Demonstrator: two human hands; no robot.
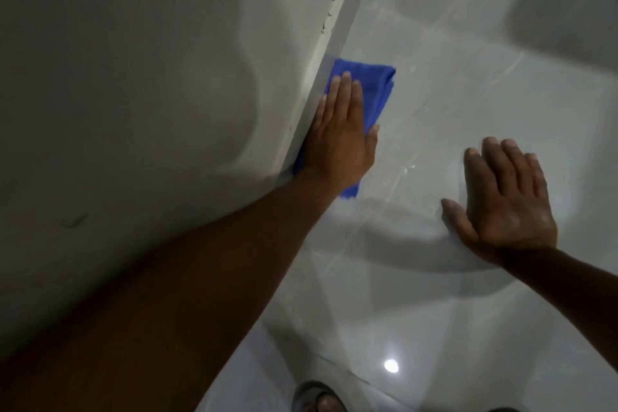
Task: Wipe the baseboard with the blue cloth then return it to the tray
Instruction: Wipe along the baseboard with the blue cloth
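Observation:
A folded blue cloth (pixel 378 90) lies against the pale baseboard (pixel 339 23), which runs diagonally from the top centre down to the middle of the view. My left hand (pixel 337 137) presses flat on the cloth, fingers together and pointing up along the board, holding it to the baseboard's face. The cloth's lower part is hidden under the hand, with a corner showing below the wrist. My right hand (pixel 501 204) rests flat on the glossy floor to the right, fingers apart, holding nothing. No tray is in view.
The grey-white wall (pixel 133 77) fills the left half. Small dark specks (pixel 332 7) sit on the baseboard's top edge farther along. The glossy tiled floor (pixel 468 43) spreads right, with a light reflection near the bottom. A foot in a sandal (pixel 321 400) shows at the bottom edge.

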